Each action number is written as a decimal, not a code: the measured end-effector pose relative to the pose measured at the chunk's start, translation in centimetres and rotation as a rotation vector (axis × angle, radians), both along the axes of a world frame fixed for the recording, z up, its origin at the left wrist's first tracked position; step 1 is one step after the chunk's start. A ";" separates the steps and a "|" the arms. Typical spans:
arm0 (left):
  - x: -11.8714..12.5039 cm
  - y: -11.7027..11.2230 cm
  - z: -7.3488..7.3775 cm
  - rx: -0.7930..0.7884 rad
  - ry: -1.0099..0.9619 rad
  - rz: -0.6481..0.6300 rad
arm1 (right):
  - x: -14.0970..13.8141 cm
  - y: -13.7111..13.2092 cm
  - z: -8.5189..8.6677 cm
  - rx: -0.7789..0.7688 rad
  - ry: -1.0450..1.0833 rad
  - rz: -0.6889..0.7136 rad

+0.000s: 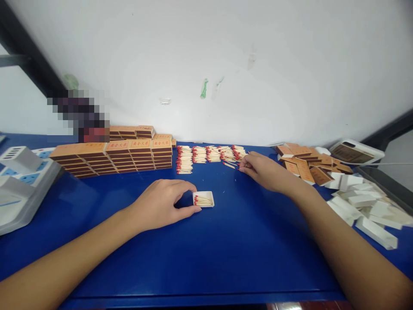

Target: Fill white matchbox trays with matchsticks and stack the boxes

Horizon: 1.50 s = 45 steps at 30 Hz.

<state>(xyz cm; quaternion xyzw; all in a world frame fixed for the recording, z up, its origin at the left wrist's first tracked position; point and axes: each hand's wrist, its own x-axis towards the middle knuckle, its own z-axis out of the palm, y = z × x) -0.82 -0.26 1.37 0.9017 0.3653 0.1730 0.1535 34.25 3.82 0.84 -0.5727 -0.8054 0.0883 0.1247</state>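
A small white matchbox tray (pixel 211 194) stands on the blue table with several red-headed matches (pixel 204 201) lying in it. The thumb and forefinger of my left hand (pixel 163 202) grip its left end. Farther back, sorted piles of matches (pixel 184 160) form a row near the wall. My right hand (pixel 258 168) is at the right end of that row, its fingertips pinched on matches whose red heads show beside them. A few loose matches (pixel 229 165) lie just left of these fingers.
Stacked closed matchboxes (pixel 129 155) stand at the back left, beside a power strip (pixel 48 172) with plugs. To the right lie matchbox sleeves (pixel 303 165), a heap of white trays (pixel 364 202) and a phone (pixel 356 151) with a cable. A white wall (pixel 226 56) rises behind.
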 end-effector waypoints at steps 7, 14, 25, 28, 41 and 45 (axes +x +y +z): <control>0.1 0.0 -0.1 0.035 0.000 0.022 | -5.2 -3.6 2.0 -0.012 0.228 0.100; 0.2 -0.3 -0.5 0.081 -0.012 -0.004 | -11.3 -7.2 1.5 -0.005 0.177 0.266; 0.3 -0.1 -0.4 0.077 -0.021 -0.040 | -10.7 -6.6 1.1 -0.012 0.149 0.277; 0.2 -0.2 -0.4 0.076 -0.018 -0.047 | -10.8 -6.6 0.9 0.028 0.160 0.277; 0.2 0.0 -0.4 0.067 -0.021 -0.031 | -9.4 -5.9 0.9 0.000 0.166 0.281; 0.2 -0.1 -0.4 0.054 -0.009 -0.033 | -9.8 -6.1 0.9 0.026 0.172 0.257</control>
